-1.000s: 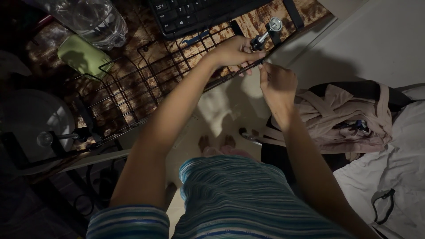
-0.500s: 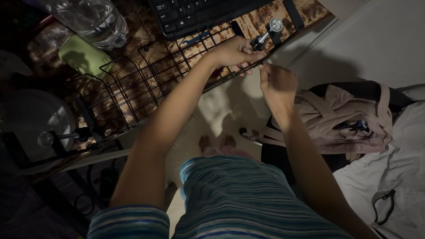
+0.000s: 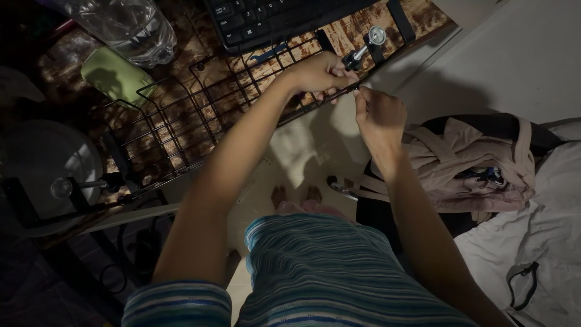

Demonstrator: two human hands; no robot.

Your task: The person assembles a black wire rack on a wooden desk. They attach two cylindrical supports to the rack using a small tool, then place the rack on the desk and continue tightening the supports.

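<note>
Green phone (image 3: 118, 77) and clear bottle (image 3: 124, 27) at far left on wooden tabletop (image 3: 339, 37); black wire rack (image 3: 181, 121) clamped along its edge. Left hand (image 3: 318, 74) closed on rack's front wire beside clamp knob (image 3: 363, 51); right hand (image 3: 380, 111), grip narrow, pinching same wire.

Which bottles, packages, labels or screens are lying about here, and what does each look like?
Plastic water bottle: clear, lying at the desk's top left; no label can be made out.
Green phone-like slab: flat rounded rectangle below the bottle, plain pale green face showing.
No lit screen, sign or box in view.
</note>
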